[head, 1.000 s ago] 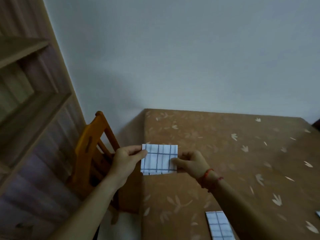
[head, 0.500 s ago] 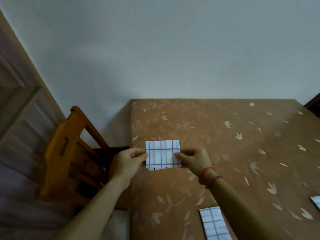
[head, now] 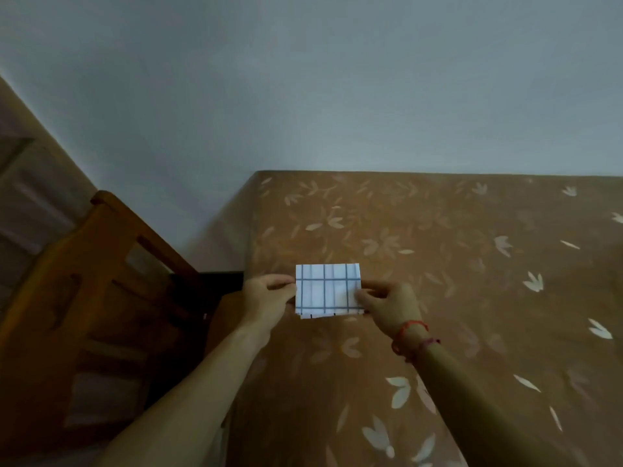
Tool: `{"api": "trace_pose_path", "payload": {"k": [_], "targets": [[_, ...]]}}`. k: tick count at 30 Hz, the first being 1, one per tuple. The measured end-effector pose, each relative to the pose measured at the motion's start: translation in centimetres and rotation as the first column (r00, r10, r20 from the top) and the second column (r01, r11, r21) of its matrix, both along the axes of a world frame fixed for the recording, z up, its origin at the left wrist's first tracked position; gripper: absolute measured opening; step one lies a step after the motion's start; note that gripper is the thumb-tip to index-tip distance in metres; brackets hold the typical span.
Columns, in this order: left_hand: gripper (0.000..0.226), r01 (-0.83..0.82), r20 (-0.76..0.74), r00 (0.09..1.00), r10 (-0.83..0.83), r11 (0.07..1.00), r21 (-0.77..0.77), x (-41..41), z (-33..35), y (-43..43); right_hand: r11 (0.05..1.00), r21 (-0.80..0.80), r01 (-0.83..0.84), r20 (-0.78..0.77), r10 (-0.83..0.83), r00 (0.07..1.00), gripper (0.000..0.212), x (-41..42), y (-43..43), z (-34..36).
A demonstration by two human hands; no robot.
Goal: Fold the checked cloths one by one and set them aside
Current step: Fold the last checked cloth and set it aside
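A small folded white cloth with dark blue checks [head: 325,289] is held up between both hands, just above the left part of the brown leaf-patterned table [head: 438,264]. My left hand [head: 268,298] pinches its left edge. My right hand [head: 387,306], with red threads on the wrist, pinches its right edge. The cloth's lower layers show slightly uneven at the bottom edge. No other checked cloth is in view.
An orange-brown wooden chair [head: 101,298] stands close to the table's left edge. A pale wall [head: 303,96] rises behind the table. A wooden shelf unit [head: 20,183] stands at the far left.
The view has swung right and closer to the table. The hands and cloth have moved over the table's left part. The folded cloth seen at the lower edge is out of frame.
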State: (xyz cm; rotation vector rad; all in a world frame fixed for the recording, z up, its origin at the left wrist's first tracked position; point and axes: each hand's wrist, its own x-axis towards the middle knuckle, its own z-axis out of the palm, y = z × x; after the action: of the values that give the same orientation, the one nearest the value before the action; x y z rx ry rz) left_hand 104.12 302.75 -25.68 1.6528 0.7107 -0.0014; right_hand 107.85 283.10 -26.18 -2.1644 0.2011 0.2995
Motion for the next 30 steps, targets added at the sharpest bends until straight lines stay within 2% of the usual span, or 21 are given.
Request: {"api": "trace_pose_path", "payload": {"k": [3,9,12,21,25,30], "targets": [[0.011,-0.025,-0.009,1.000,0.025,0.999,0.042,2.9,-2.2,0.1,0.999,-0.044,0.012,-0.011,-0.013,1.000,0.025,2.9,0.1,-2.6],[0.012,0.006,-0.013,1.000,-0.004,0.990,0.141,6.6,-5.5,0.1,0.999,-0.025,0.028,-0.020,-0.028,0.999,0.029,6.6,0.6,-6.2],[0.012,0.013,-0.004,1.000,-0.012,0.978,0.208,7.9,-6.4,0.1,0.998,-0.052,0.029,-0.003,-0.029,1.000,0.030,8.0,0.8,-6.9],[0.013,0.041,0.004,0.999,-0.043,0.966,0.257,9.7,-7.3,0.2,0.991,-0.129,-0.025,0.019,0.028,0.999,0.027,9.7,1.4,-7.6],[0.013,0.073,0.012,0.997,-0.081,0.941,0.332,9.9,-7.5,0.3,0.984,-0.175,-0.044,0.033,0.050,0.998,0.019,9.7,1.4,-7.7],[0.020,0.115,0.037,0.988,-0.152,0.867,0.485,9.6,-7.2,0.6,0.977,-0.200,-0.078,0.084,0.097,0.992,0.021,9.3,1.1,-7.1]]}}
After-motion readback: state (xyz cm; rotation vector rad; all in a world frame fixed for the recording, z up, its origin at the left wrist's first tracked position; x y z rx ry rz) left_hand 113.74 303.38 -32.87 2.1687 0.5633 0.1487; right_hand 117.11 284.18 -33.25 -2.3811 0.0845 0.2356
